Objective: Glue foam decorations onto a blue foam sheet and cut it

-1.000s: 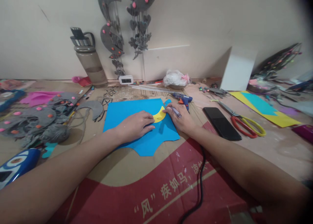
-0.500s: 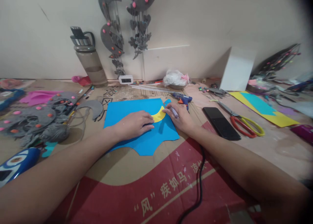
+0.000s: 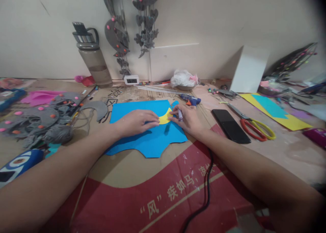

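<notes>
Head view, going from the left: a clock (image 3: 131, 80) stands by the wall, its digits too blurred to read, and the board (image 3: 112, 175) carries black printed characters, partly hidden. The left hand (image 3: 140, 122) lies palm down over the blue sheet (image 3: 152, 144), fingertips at the left end of a yellow crescent (image 3: 164, 119); whether they grip it, I can't tell. That crescent lies on the sheet's right half, smooth and bright, curving up to a point on the right. Gold lettering (image 3: 152, 209) nearer me reads “风” 疾如马, then 凉 and something unclear. The sheet's far edge runs straight; its near edge is scalloped, with brown and red board before it. The right hand (image 3: 189, 120) grips a marker (image 3: 180, 115), thumb and finger meeting at the crescent's right tip. Beyond the sheet's right edge, board and a cable (image 3: 209, 189) separate it from the phone (image 3: 230, 126), with scissors (image 3: 251, 122) just beside.
</notes>
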A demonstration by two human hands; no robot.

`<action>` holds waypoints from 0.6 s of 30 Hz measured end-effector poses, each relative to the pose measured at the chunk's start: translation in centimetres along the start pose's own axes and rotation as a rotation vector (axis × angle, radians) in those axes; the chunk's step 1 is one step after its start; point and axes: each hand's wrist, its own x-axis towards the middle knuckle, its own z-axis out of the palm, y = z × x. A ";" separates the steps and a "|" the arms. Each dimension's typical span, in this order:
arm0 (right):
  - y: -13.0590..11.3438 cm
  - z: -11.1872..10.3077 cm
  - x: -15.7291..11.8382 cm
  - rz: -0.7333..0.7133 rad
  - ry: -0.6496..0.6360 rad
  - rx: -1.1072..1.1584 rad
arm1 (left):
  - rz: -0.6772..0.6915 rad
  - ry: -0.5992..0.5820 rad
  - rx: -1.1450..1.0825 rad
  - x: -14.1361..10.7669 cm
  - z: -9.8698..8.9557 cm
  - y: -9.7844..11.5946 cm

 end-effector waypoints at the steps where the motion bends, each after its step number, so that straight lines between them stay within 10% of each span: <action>1: 0.0 0.1 0.0 0.002 0.001 0.007 | -0.021 0.081 -0.039 -0.1 -0.5 -0.1; 6: 0.4 0.6 0.1 0.019 0.031 0.037 | -0.180 0.334 -0.067 -0.4 -2.8 -0.7; 18: 0.5 0.4 0.2 -0.002 0.021 0.050 | -0.314 0.235 0.032 -0.5 -3.7 -1.2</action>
